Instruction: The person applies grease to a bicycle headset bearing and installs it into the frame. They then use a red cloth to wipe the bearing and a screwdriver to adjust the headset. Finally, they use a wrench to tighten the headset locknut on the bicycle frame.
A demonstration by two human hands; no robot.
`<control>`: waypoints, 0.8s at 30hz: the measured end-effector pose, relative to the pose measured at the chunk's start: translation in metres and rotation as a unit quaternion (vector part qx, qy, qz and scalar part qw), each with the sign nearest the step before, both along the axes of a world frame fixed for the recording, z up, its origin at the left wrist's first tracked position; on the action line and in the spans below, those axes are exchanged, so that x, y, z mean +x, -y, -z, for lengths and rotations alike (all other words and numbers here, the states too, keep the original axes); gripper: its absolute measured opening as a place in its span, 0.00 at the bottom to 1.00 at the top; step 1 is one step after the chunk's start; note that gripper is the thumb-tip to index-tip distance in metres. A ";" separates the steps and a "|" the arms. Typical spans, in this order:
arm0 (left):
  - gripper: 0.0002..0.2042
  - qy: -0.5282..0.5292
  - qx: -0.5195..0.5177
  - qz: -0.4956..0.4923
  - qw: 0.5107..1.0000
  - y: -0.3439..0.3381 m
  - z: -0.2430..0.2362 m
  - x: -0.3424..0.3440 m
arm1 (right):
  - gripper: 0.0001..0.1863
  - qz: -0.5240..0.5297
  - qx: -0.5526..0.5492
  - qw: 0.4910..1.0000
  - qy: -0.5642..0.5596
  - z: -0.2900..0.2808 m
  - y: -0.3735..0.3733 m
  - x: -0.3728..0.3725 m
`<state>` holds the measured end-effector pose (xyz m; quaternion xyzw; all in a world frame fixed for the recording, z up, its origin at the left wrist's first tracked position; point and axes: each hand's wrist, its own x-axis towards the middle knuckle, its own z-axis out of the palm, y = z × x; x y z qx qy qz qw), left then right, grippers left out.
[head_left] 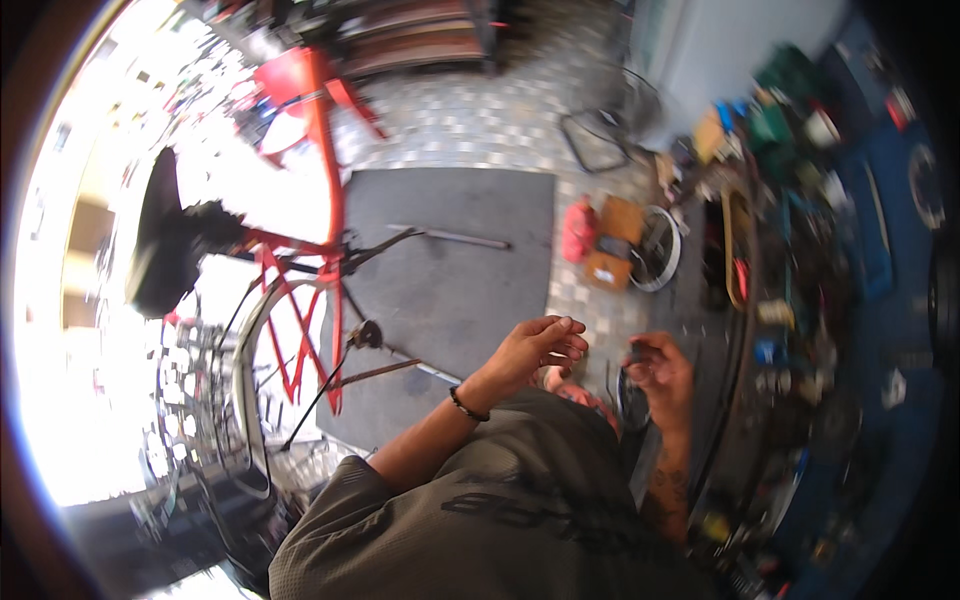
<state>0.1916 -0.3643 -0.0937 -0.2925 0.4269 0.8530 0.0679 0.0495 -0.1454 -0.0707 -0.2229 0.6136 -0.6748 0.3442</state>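
No words or numbers can be made out with certainty. Dark block lettering (508,512) runs across the chest of the olive-grey, textured fabric short-sleeved shirt (400,525), bent by its folds and blurred. A small pale patch, possibly a label, shows on the flat orange-brown box (620,279) on the floor; any print there is too blurred to read.

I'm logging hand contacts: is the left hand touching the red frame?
Apart: the head view plainly shows grey mat between the left hand and the red frame.
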 end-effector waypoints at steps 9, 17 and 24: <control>0.17 -0.004 -0.278 -0.388 0.879 0.081 -0.070 0.086 | 0.29 -0.292 -0.130 0.943 -0.090 -0.085 0.211 -0.026; 0.16 0.016 -0.230 -0.488 0.842 0.114 -0.049 0.116 | 0.22 -0.362 -0.259 0.884 -0.144 -0.168 0.490 0.035; 0.17 0.049 -0.107 -0.500 0.858 0.162 0.023 0.117 | 0.23 -0.350 -0.307 0.878 -0.108 -0.169 0.604 -0.011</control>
